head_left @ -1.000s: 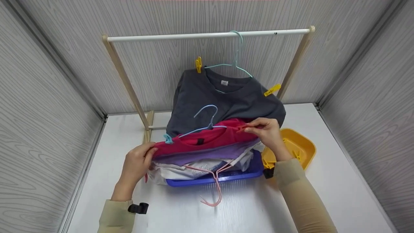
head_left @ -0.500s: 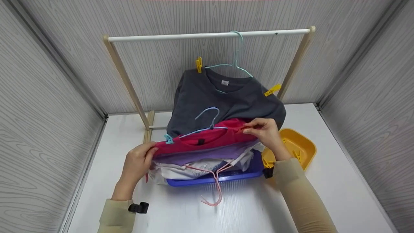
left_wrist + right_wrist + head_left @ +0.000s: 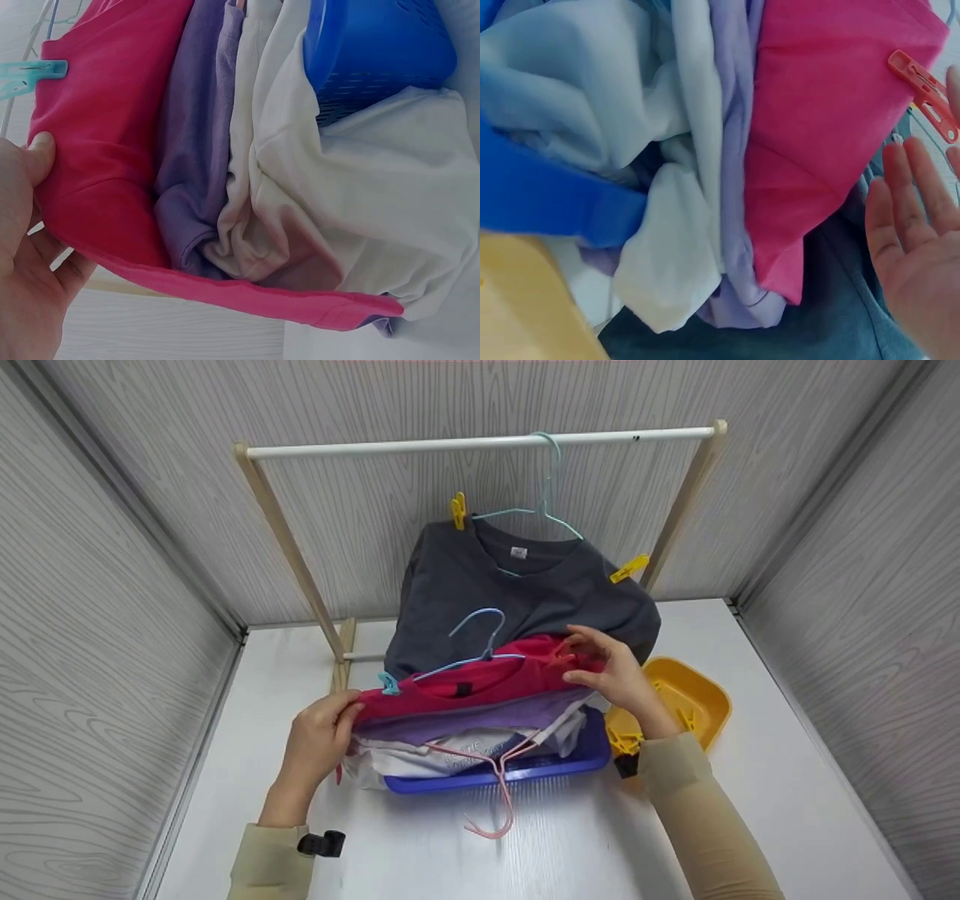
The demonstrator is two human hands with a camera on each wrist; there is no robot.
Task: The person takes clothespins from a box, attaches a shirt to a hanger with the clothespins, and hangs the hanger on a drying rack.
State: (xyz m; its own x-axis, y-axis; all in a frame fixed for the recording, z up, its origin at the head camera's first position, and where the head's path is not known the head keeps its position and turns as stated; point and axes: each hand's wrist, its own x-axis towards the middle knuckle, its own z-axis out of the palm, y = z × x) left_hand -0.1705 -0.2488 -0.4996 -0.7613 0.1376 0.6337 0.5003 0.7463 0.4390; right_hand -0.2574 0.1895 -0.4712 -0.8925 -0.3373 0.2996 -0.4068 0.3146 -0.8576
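A crimson shirt [image 3: 450,701] lies over a blue basket [image 3: 405,785], with a blue hanger [image 3: 489,637] in its neckline. My left hand [image 3: 319,739] pinches the shirt's left shoulder between thumb and fingers. A light-blue clothespin [image 3: 34,73] is clipped near the neckline on that side. On the opposite shoulder a red clothespin [image 3: 924,94] is clipped, sticking out from the cloth. Beside it, my right hand [image 3: 615,675] is spread, thumb and fingers apart, with nothing between them. Beneath the crimson shirt lie a purple garment [image 3: 450,723] and white clothes [image 3: 390,761].
A dark grey shirt [image 3: 480,585] with yellow clothespins [image 3: 460,511] hangs by a mint hanger [image 3: 545,495] from the white rod [image 3: 360,449]. A pink hanger [image 3: 504,787] extends over the basket's front. A yellow bin [image 3: 709,690] holding yellow clothespins stands at the right.
My right hand has let go of the red clothespin, and its thumb and fingers have spread apart. My left hand keeps its hold on the crimson shirt.
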